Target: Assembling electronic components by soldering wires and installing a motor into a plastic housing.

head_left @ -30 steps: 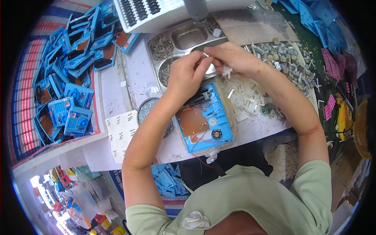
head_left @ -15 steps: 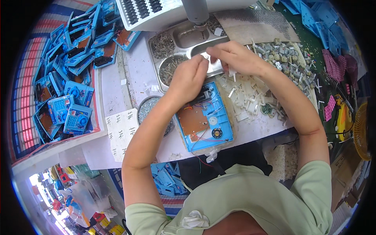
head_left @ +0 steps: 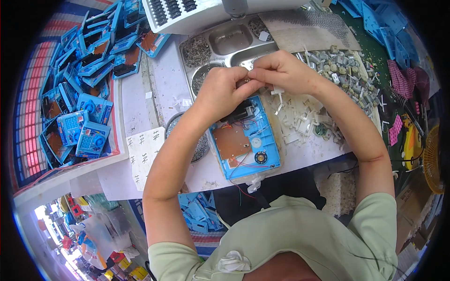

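My left hand [head_left: 224,90] and my right hand [head_left: 287,74] meet fingertip to fingertip above the front edge of a metal compartment tray [head_left: 229,60]. Both are closed in a pinch, and whatever lies between the fingers is too small or hidden. A white plastic piece [head_left: 277,90] shows just under my right hand; I cannot tell if it is held. Below the hands lies an opened blue plastic casing [head_left: 267,138] with a brown circuit board [head_left: 230,143], thin wires and a small round speaker [head_left: 260,158]. My left hand partly covers its far end.
Small screws fill some tray compartments. A round bowl of metal bits [head_left: 200,150] sits by my left forearm. White plastic parts [head_left: 304,119] and grey motor-like pieces [head_left: 347,70] are heaped at right. Blue casings [head_left: 93,61] pile up at left. A white machine [head_left: 206,18] stands behind.
My left hand has turned and its fingertips have come up against those of my right hand. The right hand has shifted slightly, and its fingers have drawn together.
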### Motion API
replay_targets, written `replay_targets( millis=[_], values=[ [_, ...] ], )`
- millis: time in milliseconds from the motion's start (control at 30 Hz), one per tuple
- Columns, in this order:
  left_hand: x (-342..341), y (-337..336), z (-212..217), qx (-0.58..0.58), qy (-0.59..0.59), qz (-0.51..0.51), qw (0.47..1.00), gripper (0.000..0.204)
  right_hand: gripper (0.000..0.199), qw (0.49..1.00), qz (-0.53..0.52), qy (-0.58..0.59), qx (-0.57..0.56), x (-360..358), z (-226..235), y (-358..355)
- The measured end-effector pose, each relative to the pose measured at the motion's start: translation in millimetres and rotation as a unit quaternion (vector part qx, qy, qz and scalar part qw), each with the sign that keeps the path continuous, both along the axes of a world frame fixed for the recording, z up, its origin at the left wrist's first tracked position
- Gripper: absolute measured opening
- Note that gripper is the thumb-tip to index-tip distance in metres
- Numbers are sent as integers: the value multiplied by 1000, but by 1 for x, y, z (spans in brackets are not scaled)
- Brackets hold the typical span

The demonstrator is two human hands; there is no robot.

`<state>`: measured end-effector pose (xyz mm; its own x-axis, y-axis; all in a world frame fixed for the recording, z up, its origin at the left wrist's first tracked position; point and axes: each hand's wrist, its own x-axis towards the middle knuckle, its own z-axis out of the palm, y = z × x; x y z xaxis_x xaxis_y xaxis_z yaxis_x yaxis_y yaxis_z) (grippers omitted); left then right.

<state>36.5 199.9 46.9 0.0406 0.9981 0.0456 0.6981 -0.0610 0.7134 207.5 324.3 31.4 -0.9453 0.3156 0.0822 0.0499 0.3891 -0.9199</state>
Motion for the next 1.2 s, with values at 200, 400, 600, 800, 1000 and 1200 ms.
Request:
replay_targets(
  millis=[200,400,600,800,1000,1200],
  values=[
    [-12,3,10,-214,-343,-24,914,34,24,997,-6,50,-66,-1,4,0],
    [-14,3,6,-208,-466,-32,860,40,33,997,-60,52,-25,-7,9,-2],
    [-11,10,14,-132,-318,-51,937,34,41,993,-19,1,-114,-14,17,12],
    [-42,23,1,-273,-718,-155,621,40,23,956,-114,147,228,-11,20,19],
    [-18,35,-13,-82,132,-15,988,29,17,915,-115,-31,386,14,-10,32],
    [15,70,-27,18,251,35,967,23,16,961,-254,-7,114,50,31,65]
  ],
)
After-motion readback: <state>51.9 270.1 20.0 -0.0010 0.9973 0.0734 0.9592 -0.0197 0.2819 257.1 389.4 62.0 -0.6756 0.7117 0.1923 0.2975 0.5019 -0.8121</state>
